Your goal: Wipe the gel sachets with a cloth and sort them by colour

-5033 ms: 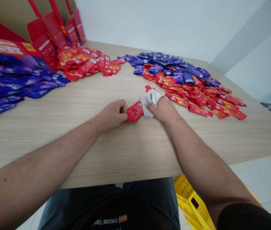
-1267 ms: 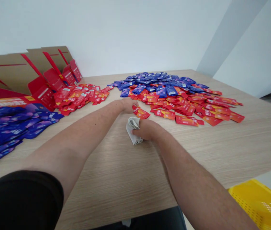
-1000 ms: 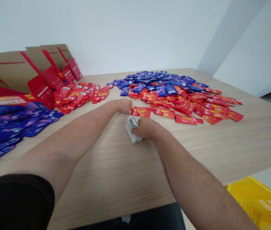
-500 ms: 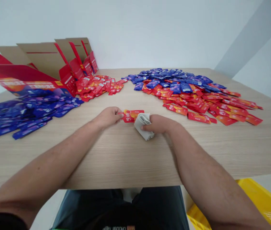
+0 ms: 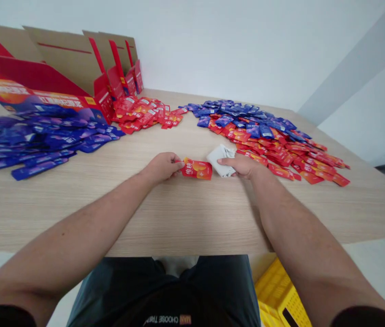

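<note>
Between thumb and fingers, my left hand (image 5: 165,167) pinches the left end of a red and orange sachet (image 5: 197,169). The sachet points to the right, its printed face up, over the middle of the wooden table (image 5: 179,218). My right hand (image 5: 242,165) is closed around a folded pale grey cloth (image 5: 221,159). The cloth is just right of the sachet's free end, with a narrow gap between them. Behind my right hand lies a pile of red sachets (image 5: 281,156), part of which the hand hides.
Blue sachets (image 5: 236,109) lie behind the red ones at right. At left are more blue sachets (image 5: 49,136) and a red heap (image 5: 145,113). Open red cardboard boxes (image 5: 66,97) stand behind them. A yellow crate (image 5: 281,290) is below the table's front edge at right.
My right hand has moved the cloth off the sachet, to the right and away from me. The left hand still holds the sachet. The camera view has shifted.
</note>
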A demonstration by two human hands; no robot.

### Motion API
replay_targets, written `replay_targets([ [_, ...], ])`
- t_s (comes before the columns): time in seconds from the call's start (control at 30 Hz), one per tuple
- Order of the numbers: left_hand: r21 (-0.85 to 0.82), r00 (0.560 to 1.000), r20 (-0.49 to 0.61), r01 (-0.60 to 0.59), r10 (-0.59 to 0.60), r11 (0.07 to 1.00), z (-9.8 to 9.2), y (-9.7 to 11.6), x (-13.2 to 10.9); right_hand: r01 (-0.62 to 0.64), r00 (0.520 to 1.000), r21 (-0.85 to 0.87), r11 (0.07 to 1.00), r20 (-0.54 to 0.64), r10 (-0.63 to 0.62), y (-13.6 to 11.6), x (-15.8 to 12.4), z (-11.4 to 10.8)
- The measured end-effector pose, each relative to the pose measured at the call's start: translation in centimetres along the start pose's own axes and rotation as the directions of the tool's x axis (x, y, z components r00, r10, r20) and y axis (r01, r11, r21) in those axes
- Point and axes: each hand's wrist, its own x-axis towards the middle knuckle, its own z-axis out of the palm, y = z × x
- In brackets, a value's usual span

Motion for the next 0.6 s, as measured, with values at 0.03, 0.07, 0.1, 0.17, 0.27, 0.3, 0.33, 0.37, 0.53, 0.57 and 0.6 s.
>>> replay_targets([
  [0.03,-0.024,1.0,0.012,0.017,-0.017,1.0,0.0,0.0,0.0,-0.017,1.0,0.022,1.0,0.007,0.016,-0.1,0.4,0.0],
  [0.07,-0.051,0.999,0.025,0.035,-0.034,0.998,-0.1,0.0,0.0,-0.023,1.0,0.044,0.999,0.006,0.023,-0.2,0.7,0.0],
  [0.1,-0.076,0.998,0.037,0.049,-0.047,0.996,-0.1,0.1,0.1,-0.018,1.0,0.06,0.998,-0.004,0.018,-0.2,0.9,0.2],
  [0.17,-0.111,0.998,0.04,0.059,-0.055,0.992,-0.1,0.1,0.1,0.033,0.998,0.059,0.998,-0.051,-0.03,0.0,1.3,0.7],
  [0.27,-0.157,0.998,0.006,0.059,-0.059,0.986,0.0,0.3,0.0,0.122,0.985,-0.04,0.992,-0.115,-0.126,0.7,1.5,1.5],
  [0.3,-0.174,0.998,-0.006,0.057,-0.059,0.983,0.1,0.3,-0.1,0.145,0.981,-0.077,0.986,-0.122,-0.153,1.0,1.5,1.7],
  [0.33,-0.187,0.998,-0.014,0.057,-0.061,0.981,0.2,0.4,-0.2,0.163,0.977,-0.104,0.981,-0.123,-0.175,1.2,1.6,1.9],
  [0.37,-0.199,0.998,-0.018,0.057,-0.062,0.978,0.4,0.5,-0.3,0.179,0.973,-0.123,0.976,-0.128,-0.194,1.3,1.6,2.0],
  [0.53,-0.389,0.993,-0.028,0.098,-0.118,0.916,1.5,0.6,-0.5,0.228,0.934,-0.265,0.937,-0.212,-0.288,0.1,0.7,2.6],
  [0.57,-0.434,0.991,-0.032,0.101,-0.127,0.895,1.7,0.7,-0.5,0.23,0.923,-0.329,0.916,-0.226,-0.312,-0.4,0.2,3.0],
  [0.6,-0.47,0.99,-0.037,0.101,-0.134,0.877,1.9,0.7,-0.5,0.226,0.912,-0.401,0.888,-0.233,-0.338,-1.0,-0.4,3.5],
])
